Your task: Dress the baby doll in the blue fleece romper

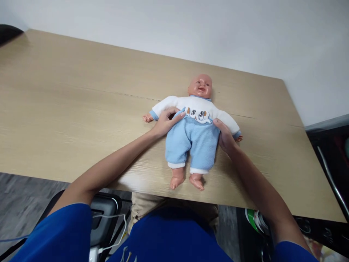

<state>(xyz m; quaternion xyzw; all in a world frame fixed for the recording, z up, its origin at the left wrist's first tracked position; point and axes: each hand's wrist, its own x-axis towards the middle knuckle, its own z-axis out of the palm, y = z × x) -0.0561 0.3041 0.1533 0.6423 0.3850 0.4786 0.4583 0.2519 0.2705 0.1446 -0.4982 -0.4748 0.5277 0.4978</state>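
A baby doll (pixel 201 87) lies on its back on the wooden table, head toward the wall and bare feet toward me. It wears a white top (pixel 177 102) with an animal face on the chest, and light blue pants (pixel 203 145) with white cuffs. My left hand (pixel 170 120) pinches the waistband of the pants at the doll's side, thumb on top. On the other side, my right hand (pixel 223 133) grips the waistband near the doll's hip, its fingers partly hidden behind the cloth.
The table (pixel 81 98) reaches to a white wall (pixel 191 32) at the back. Below its front edge, a dark case (pixel 105 214) with a white cable stands at the left. A green and white round item (pixel 253 220) sits low at the right.
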